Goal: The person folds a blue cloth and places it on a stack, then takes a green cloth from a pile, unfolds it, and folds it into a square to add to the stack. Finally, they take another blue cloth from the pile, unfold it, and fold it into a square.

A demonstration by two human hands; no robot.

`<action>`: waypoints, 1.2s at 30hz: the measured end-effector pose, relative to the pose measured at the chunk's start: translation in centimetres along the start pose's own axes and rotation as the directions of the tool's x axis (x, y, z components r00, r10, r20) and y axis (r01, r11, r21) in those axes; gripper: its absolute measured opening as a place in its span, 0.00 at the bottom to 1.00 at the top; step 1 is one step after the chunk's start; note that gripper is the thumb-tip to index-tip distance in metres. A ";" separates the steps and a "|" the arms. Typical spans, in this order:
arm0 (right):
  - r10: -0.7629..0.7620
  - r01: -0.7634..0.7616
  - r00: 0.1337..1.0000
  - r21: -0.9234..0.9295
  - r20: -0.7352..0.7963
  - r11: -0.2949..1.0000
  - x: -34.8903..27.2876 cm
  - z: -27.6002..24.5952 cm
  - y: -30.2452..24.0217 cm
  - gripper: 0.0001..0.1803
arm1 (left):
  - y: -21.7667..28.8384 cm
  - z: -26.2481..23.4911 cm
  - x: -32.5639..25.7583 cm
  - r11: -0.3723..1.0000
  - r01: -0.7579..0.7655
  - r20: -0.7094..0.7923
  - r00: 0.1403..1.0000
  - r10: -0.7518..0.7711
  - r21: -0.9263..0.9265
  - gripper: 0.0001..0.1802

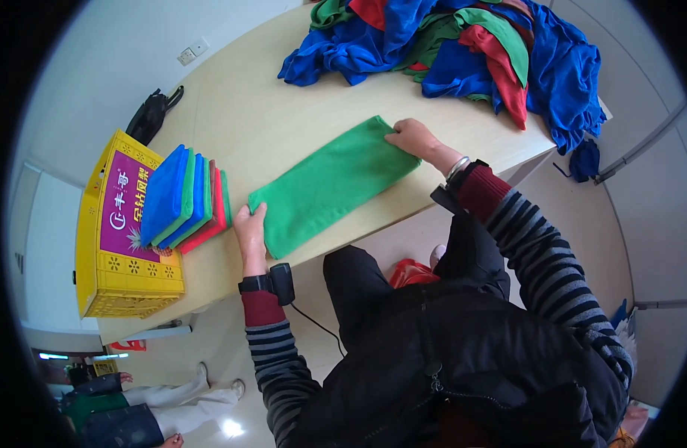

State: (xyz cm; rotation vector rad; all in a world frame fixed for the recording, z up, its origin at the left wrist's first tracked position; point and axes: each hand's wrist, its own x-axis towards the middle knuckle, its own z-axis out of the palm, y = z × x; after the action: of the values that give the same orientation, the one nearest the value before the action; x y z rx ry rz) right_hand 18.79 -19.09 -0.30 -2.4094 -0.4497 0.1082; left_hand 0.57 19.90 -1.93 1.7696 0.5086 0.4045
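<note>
A green towel [332,187], folded into a long strip, lies on the table close to its near edge. My left hand [250,228] grips its left end, thumb on top and the other fingers out of sight. At the far right corner, my right hand [416,140] pinches the cloth between thumb and fingers. Just left of my left hand stands a stack of folded towels [186,198] in blue, green and red. A large loose heap of blue, green and red towels [463,60] covers the back right of the table.
A yellow plastic crate [138,280] with a purple panel stands at the left table end, beside the stack. Behind it lies a black bag [151,116]. The pale tabletop [239,104] has a curved-looking near edge before my knees. Another person [134,414] is at lower left.
</note>
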 end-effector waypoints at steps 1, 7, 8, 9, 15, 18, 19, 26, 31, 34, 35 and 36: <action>0.007 -0.006 1.000 -0.037 0.023 0.999 -0.2 0.0 0.5 0.23 | -0.1 0.0 -0.3 1.000 -0.001 0.025 1.000 0.002 -0.029 0.08; 0.035 -0.040 0.997 -0.080 -0.061 0.996 -4.2 -0.2 -1.0 0.22 | 1.1 0.9 -5.8 0.997 -0.041 -0.001 0.999 0.041 -0.064 0.24; 0.030 -0.039 0.994 -0.083 -0.110 0.996 -4.8 -0.1 -1.3 0.21 | 1.1 1.2 -6.6 0.997 -0.041 -0.004 0.999 0.041 -0.062 0.24; 0.024 -0.038 0.987 -0.085 -0.157 0.996 -5.3 0.0 -1.6 0.20 | 1.0 1.6 -7.4 0.996 -0.073 -0.016 0.997 0.073 -0.046 0.27; 0.027 -0.057 0.961 -0.104 -0.274 0.993 -6.6 0.4 -2.0 0.15 | 0.7 2.4 -9.2 0.981 -0.187 -0.083 0.978 0.191 0.060 0.36; 0.018 -0.067 0.944 -0.139 -0.330 0.988 -7.0 0.4 -1.5 0.12 | 0.8 2.5 -9.7 0.978 -0.188 -0.091 0.976 0.197 0.095 0.36; 0.004 -0.062 0.938 -0.155 -0.347 0.986 -7.3 0.4 -1.3 0.12 | 0.8 2.7 -9.9 0.975 -0.189 -0.095 0.975 0.200 0.113 0.36; -0.060 -0.018 0.917 -0.192 -0.395 0.981 -8.9 0.1 -0.4 0.07 | 0.8 3.3 -12.0 0.862 -0.289 -0.141 0.916 0.375 0.417 0.37; -0.084 -0.003 0.926 -0.228 -0.368 0.974 -10.4 -0.4 -0.4 0.07 | 2.5 3.7 -13.8 0.742 -0.204 -0.150 0.913 0.380 0.639 0.38; -0.074 -0.003 0.936 -0.218 -0.345 0.976 -11.1 -0.9 -1.1 0.08 | 3.2 3.7 -14.3 0.707 -0.136 -0.145 0.936 0.322 0.694 0.38; -0.164 0.069 0.927 -0.277 -0.336 0.958 -11.4 -1.3 -2.2 0.08 | 3.6 3.7 -14.6 0.685 -0.097 -0.149 0.945 0.291 0.722 0.37; -0.252 0.139 0.912 -0.335 -0.323 0.932 -11.5 -1.5 -3.5 0.09 | 4.1 3.8 -14.8 0.684 -0.095 -0.151 0.945 0.291 0.724 0.37</action>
State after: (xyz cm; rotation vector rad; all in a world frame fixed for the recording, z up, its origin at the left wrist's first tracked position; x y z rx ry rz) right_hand 7.27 -21.58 2.63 -2.5863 -0.5668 -0.5265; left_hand -9.42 7.97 0.99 2.5662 0.7261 0.6548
